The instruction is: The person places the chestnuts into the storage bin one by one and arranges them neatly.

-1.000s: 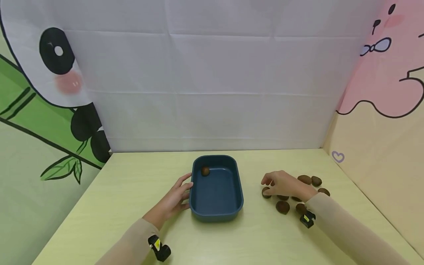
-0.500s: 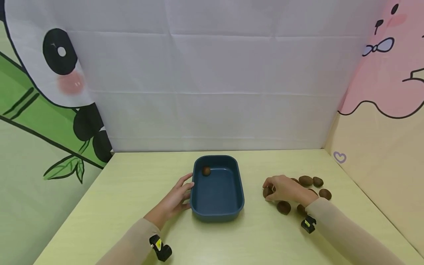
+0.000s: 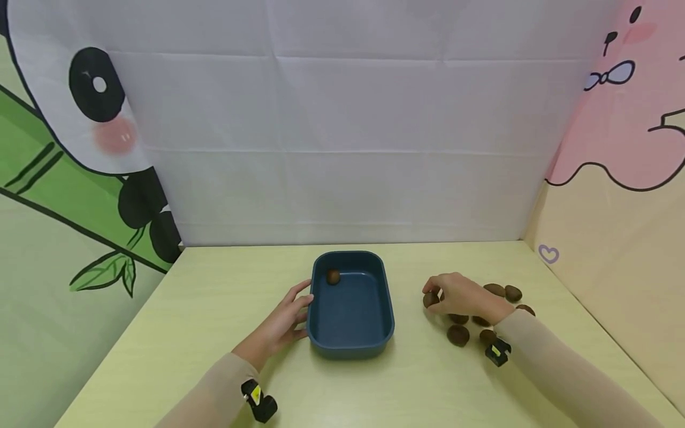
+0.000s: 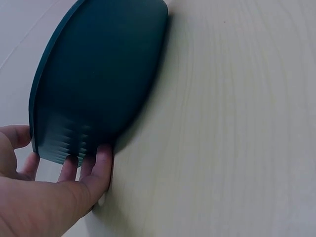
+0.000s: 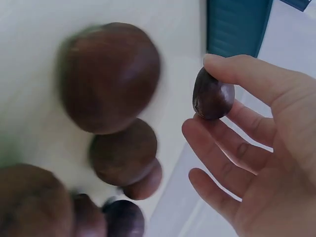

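In the head view a brown chestnut is pinched between the thumb and fingers of my right hand, above the right part of the table. The right wrist view shows the shiny held chestnut at the thumb tip, with the lower fingers spread loosely. My left hand rests its fingers against the left side of a dark blue rectangular tray. Another chestnut lies inside, near the tray's far left corner. In the left wrist view, fingertips touch the tray's ribbed outer wall.
Several loose chestnuts lie under and around the right hand, among them a near one and a far one. The pale yellow table ends at a white cloth backdrop. Printed panels stand at both sides.
My right hand has closed its thumb and fingers on a chestnut and raised it slightly. The left hand and tray stay put.
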Tool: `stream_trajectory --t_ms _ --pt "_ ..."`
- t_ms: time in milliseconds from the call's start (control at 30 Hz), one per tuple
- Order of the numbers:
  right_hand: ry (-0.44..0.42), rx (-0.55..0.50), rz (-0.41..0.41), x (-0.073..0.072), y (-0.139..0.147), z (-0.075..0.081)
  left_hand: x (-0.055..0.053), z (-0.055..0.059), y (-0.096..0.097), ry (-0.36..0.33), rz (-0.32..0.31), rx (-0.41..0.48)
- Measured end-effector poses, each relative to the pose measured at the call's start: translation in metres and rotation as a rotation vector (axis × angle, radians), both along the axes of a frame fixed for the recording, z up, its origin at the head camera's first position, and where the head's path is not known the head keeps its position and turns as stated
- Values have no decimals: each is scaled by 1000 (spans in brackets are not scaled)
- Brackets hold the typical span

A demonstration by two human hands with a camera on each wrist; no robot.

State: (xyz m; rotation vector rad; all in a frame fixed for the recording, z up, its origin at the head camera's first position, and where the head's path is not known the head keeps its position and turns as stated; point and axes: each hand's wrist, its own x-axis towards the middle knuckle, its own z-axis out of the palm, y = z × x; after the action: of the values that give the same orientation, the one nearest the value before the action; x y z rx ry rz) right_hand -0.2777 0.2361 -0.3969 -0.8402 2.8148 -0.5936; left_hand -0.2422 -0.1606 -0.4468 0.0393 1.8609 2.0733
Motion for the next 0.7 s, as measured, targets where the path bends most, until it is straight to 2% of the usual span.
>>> stream_trajectory --t_ms 333,700 --pt "39 -68 51 -7 -11 22 1 1 0 1 12 -1" --pt "57 -142 134 -13 -42 45 0 0 1 -2 17 4"
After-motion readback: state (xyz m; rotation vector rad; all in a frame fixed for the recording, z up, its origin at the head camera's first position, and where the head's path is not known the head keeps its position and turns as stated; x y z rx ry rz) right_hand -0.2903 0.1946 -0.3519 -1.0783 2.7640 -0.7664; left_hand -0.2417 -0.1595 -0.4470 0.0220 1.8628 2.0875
